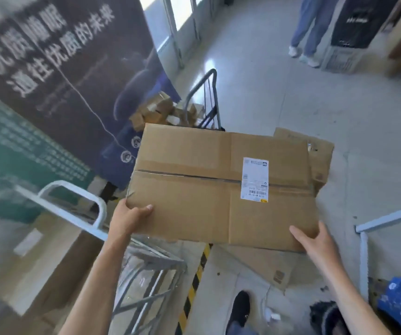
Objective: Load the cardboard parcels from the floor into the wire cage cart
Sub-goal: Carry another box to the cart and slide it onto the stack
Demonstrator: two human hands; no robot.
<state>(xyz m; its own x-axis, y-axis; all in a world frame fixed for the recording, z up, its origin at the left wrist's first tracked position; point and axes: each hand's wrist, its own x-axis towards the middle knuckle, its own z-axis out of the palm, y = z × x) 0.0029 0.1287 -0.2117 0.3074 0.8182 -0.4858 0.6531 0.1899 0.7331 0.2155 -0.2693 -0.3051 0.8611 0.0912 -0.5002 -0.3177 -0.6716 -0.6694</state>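
Your one head camera looks forward and down, wide-angled, close over your left hand (129, 218), right hand (318, 240) and the cardboard parcel (221, 189), floor (291, 93) stretching ahead.

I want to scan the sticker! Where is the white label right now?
Head view: the white shipping label is on the right half of the cardboard box's top, across its tape seam, nearer the right hand.
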